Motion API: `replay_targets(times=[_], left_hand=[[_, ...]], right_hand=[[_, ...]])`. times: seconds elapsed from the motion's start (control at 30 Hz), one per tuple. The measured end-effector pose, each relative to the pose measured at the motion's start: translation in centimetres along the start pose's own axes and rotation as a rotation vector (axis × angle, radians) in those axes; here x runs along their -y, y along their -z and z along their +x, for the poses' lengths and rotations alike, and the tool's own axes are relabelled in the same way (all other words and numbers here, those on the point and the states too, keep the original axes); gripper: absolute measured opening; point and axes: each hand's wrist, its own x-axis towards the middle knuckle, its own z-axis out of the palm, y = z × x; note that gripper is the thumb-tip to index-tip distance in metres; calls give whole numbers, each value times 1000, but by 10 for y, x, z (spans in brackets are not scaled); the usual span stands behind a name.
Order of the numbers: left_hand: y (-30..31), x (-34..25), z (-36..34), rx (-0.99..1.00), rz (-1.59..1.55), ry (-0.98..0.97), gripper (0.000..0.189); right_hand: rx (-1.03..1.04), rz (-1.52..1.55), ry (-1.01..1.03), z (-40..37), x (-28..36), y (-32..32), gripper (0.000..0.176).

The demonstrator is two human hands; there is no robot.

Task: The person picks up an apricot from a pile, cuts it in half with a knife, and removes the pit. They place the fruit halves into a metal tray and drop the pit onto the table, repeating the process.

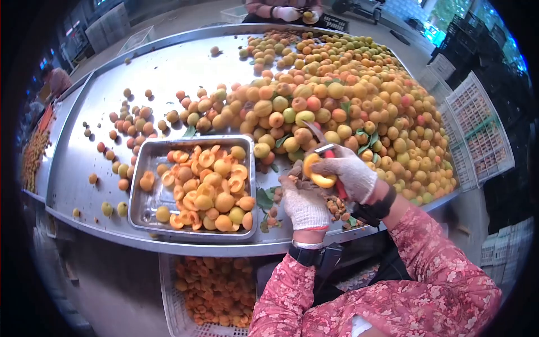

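Note:
My right hand [351,173], in a white knit glove, is closed on a red-handled cutting tool [338,186] whose blade points up and left. An opened apricot [318,171] shows its yellow flesh at the fingers of that hand, between my two hands. My left hand [306,202], gloved too, is beside the fruit with fingers bent; the fingertips are dirty and whatever they hold is hard to make out. Below the hands lie pits [337,209] and leaves. A metal tray [135,205] of halved and whole apricots stands left of my left hand.
Whole apricots [387,112] are heaped across the right of the metal table [185,62]. A crate of halves [216,292] is under the front edge. Across the table, a person's gloved hands [289,14] hold a fruit. White crates [480,129] stand at the right.

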Motion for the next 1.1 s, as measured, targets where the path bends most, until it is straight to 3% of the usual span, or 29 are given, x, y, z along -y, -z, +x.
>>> replay_targets(times=[0.07, 0.1, 0.13, 0.2, 0.23, 0.27, 0.3, 0.33, 0.47, 0.53, 0.6, 0.9, 1.1], left_hand=[[23, 10, 9, -48, 82, 2, 40], [36, 10, 9, 78, 339, -41, 36], [47, 6, 9, 212, 592, -86, 33], [55, 0, 10, 217, 853, -335, 37], [49, 0, 13, 31, 127, 46, 40], [39, 2, 12, 40, 127, 60, 40], [30, 4, 10, 52, 305, -88, 39], [20, 6, 7, 60, 480, -238, 39], [9, 6, 5, -19, 462, -198, 20], [5, 9, 2, -19, 457, -182, 20], [6, 11, 2, -19, 453, -146, 20], [13, 15, 1, 86, 379, -30, 21], [26, 20, 11, 149, 405, 69, 22]], right_hand=[[152, 19, 124, 12, 9, -21, 38], [180, -139, 238, 24, 11, -35, 37], [265, -155, 230, 22, 13, -45, 37], [305, -324, 137, 11, 39, -67, 36], [313, -335, 165, 14, 41, -68, 35], [324, -349, 189, 18, 40, -67, 35], [303, -367, 308, 28, 36, -63, 33], [242, -353, 292, 27, 34, -49, 31], [-41, -517, 266, 1, 52, 19, 33], [-212, -733, 368, -6, 50, 61, 33], [-357, -985, 313, -19, 50, 87, 36], [-405, -1346, 378, 11, -3, 117, 41], [-424, -1567, 241, 34, -3, 110, 38]])
